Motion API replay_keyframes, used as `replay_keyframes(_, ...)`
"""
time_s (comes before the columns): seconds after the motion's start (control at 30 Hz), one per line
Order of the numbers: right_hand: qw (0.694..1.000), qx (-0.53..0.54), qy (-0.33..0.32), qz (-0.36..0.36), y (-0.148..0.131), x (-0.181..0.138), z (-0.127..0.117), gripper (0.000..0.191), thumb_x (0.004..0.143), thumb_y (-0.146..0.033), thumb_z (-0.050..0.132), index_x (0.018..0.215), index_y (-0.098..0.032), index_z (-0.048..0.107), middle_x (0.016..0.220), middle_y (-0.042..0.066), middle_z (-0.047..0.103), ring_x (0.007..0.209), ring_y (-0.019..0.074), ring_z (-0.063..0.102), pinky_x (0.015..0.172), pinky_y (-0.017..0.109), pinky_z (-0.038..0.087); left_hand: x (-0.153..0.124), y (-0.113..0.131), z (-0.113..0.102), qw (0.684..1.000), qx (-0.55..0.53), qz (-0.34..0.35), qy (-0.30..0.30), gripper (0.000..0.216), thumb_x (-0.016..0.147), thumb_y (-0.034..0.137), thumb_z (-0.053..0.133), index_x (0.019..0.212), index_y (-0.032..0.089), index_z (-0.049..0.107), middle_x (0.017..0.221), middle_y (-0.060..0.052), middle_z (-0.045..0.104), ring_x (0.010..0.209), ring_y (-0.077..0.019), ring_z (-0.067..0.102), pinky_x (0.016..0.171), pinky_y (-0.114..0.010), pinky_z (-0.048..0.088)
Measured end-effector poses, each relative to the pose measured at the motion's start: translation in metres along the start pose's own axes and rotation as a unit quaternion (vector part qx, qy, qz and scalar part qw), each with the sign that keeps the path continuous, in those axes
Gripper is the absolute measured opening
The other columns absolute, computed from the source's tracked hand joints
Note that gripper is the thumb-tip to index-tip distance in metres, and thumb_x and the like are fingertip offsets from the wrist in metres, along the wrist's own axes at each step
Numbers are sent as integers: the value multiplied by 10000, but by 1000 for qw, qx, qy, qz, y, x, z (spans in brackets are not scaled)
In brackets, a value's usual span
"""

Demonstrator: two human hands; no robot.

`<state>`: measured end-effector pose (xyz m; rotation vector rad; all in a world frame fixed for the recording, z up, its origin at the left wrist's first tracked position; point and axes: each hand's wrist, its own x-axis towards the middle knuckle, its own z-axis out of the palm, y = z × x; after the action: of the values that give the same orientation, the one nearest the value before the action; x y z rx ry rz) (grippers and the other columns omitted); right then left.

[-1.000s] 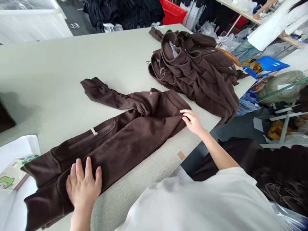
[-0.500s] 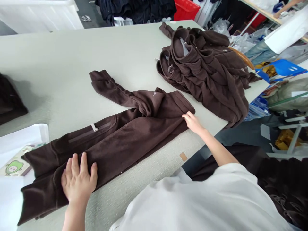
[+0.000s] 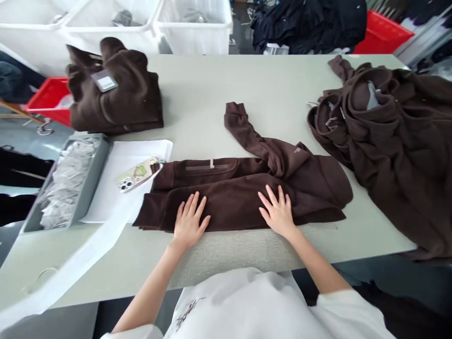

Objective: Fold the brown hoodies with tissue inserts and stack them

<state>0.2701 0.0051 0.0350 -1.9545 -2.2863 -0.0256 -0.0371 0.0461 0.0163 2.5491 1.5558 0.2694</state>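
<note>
A dark brown fleece jacket (image 3: 247, 188) lies folded lengthwise on the pale table (image 3: 197, 99) in front of me, one sleeve (image 3: 243, 129) sticking out toward the far side. My left hand (image 3: 189, 221) rests flat on the jacket's near edge, fingers spread. My right hand (image 3: 277, 212) presses flat on the jacket a little to the right, fingers also spread. Neither hand holds anything.
A heap of brown jackets (image 3: 391, 141) fills the table's right side. A folded brown stack with a tag (image 3: 113, 92) sits far left. White sheets (image 3: 116, 188), a phone (image 3: 137, 174) and a grey tray of packets (image 3: 67, 183) lie left. White bins (image 3: 190, 23) and red crates (image 3: 381, 33) stand behind.
My view swung left and squared up to the table. The jacket now lies straight across in front of me, and both hands have come closer together, flat on its near edge.
</note>
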Motion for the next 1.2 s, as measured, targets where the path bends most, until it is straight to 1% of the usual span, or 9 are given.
replay_keyframes(0.13,998,-62,1,29,12,-19,12,512,854,-339,469,1362,-334,408,1489,44,262,1324,435,211,922,645,350,-10,1,-15,997,-43,-19,56,503,911,343,374,1388,182,362,1461,-110,304,1363,-259,225,1110,-452,188)
replay_keyframes(0.3,993,-98,-14,60,46,-29,8,497,858,-313,446,1354,-338,419,1508,60,205,1315,419,250,913,632,368,-15,-12,-38,959,-143,-163,181,471,927,331,345,1370,173,371,1432,-125,331,1352,-239,251,1105,-410,257)
replay_keyframes(0.5,989,-103,-45,94,85,-37,7,489,882,-287,369,1368,-330,399,1516,60,177,1334,386,243,938,611,361,-6,-18,-15,943,-228,-206,129,510,930,372,302,1412,206,302,1470,-96,277,1370,-242,208,1133,-458,190)
replay_keyframes(0.63,989,-87,-29,116,86,-44,9,485,884,-280,341,1362,-311,413,1487,88,254,1326,386,266,928,622,365,-11,9,-16,949,-196,-214,124,539,913,355,349,1421,186,285,1480,-115,252,1384,-273,146,1128,-496,175)
replay_keyframes(0.77,993,-15,66,92,72,-29,2,426,864,-263,385,1263,-211,525,1379,157,400,1273,358,373,938,557,408,-42,54,-61,974,-220,-42,42,495,884,305,421,1355,155,392,1441,-164,317,1350,-307,245,1071,-499,300)
replay_keyframes(0.87,976,90,197,4,44,11,-20,312,836,-238,466,1114,-198,604,1198,132,555,1122,288,530,929,462,455,-63,54,-101,946,-314,68,-45,352,905,281,400,1237,235,507,1210,-91,578,1100,-201,551,925,-338,467)
replay_keyframes(0.97,942,191,255,-109,-10,73,-43,227,828,-187,499,1013,-208,629,1106,87,612,1011,225,586,917,400,469,-69,7,-115,945,-233,-207,97,298,924,308,355,1126,216,554,1065,-78,628,1006,-206,579,891,-361,464)
replay_keyframes(1.07,914,264,212,-225,-87,145,-46,220,861,-181,456,988,-206,633,1085,76,624,1026,197,572,932,364,458,-67,-55,-92,868,-64,-474,133,377,864,363,470,1150,123,521,1129,-162,571,1094,-315,503,916,-468,407)
replay_keyframes(1.2,927,232,39,-292,-194,233,-14,297,876,-159,413,1096,-143,612,1225,108,564,1151,204,498,1004,357,395,-76,-96,-44,819,-13,-567,88,407,852,394,482,1121,92,514,1106,-181,553,1095,-333,483,897,-470,388)
